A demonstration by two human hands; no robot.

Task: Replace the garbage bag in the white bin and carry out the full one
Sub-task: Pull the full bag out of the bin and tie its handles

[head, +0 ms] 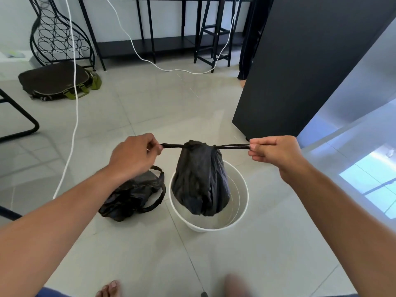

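A full black garbage bag (200,185) hangs above the round white bin (240,211), its bottom just inside the rim. Its neck is knotted and two handle strips stretch out sideways. My left hand (134,155) pinches the left strip and my right hand (276,154) pinches the right strip, both pulled taut. A second black bag (132,196) with loop handles lies crumpled on the floor, touching the bin's left side.
A tall black cabinet (300,67) stands at the right. A white cable (74,108) runs down the floor at left. A dark satchel (55,81), a wire wine rack (57,33) and black stools (214,35) stand behind. My bare feet (108,289) show at the bottom.
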